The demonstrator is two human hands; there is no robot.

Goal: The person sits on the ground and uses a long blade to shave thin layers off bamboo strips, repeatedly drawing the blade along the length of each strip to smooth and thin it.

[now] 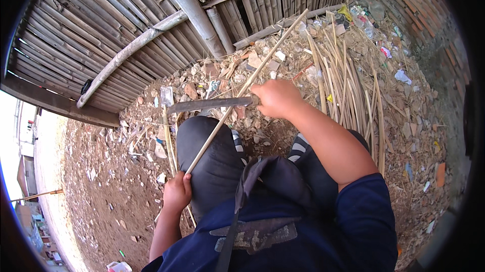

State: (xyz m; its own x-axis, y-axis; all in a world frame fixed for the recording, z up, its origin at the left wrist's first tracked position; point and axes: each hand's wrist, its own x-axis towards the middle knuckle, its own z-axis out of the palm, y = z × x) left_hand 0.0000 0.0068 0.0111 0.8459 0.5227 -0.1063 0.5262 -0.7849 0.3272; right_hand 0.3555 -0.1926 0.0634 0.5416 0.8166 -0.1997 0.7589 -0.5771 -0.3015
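Observation:
My right hand (277, 98) is closed round the handle of a machete (209, 104), whose dark blade points left above my knee. A long, thin bamboo strip (216, 129) slants from lower left to upper right and crosses the blade. Its lower part is gripped in my left hand (177, 191), beside my left thigh. The blade appears to touch the strip, though I cannot tell whether it cuts in. A few more strips (169, 140) lie on the ground by my left knee.
A pile of bamboo strips (348, 80) lies on the right. Ahead stands a bamboo slat wall (126, 29) with a thick post (189, 9). A brick wall (429, 14) closes the right side. Stones and litter (402, 76) cover the ground.

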